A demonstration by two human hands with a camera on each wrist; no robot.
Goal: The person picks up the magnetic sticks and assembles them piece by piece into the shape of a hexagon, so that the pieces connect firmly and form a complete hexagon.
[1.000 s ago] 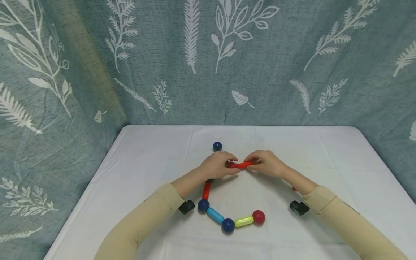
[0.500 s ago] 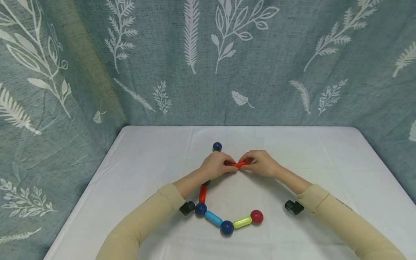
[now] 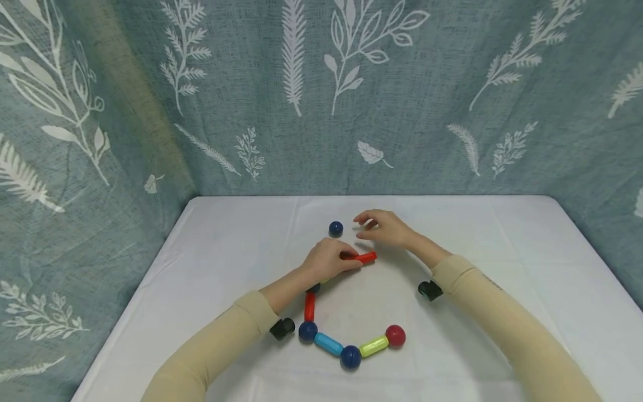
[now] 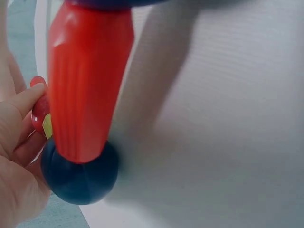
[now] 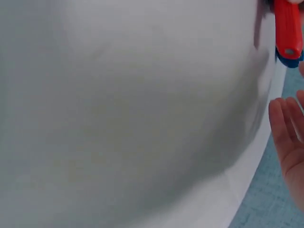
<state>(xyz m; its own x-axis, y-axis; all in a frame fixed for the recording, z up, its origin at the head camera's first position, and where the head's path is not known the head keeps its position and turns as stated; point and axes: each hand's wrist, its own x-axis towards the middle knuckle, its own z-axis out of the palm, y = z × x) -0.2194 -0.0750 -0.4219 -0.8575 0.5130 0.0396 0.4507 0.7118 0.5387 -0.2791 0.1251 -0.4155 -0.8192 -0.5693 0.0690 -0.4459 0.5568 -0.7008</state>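
Observation:
My left hand (image 3: 329, 261) pinches a red ball (image 4: 40, 114) at one end of a chain of magnetic balls and sticks. Out past its fingertips juts a red stick (image 3: 368, 257), its far end free. From that hand the chain curves toward me: a dark blue ball (image 4: 78, 180), another red stick (image 3: 309, 307), a blue ball (image 3: 308, 332), a light blue stick (image 3: 329, 344), a further blue ball (image 3: 350, 357), a yellow-green stick (image 3: 374, 347) and a red end ball (image 3: 396, 336). My right hand (image 3: 384, 226) holds nothing, fingers spread near a loose blue ball (image 3: 336, 228).
A white cloth covers the table (image 3: 477, 234). Behind it hangs a blue-green curtain (image 3: 311, 151) with white leaf patterns. Black wrist cameras (image 3: 430, 290) sit below both forearms.
My right hand has let go of the red stick and moved back toward the loose blue ball. The chain has shifted slightly left and nearer to me with my left hand.

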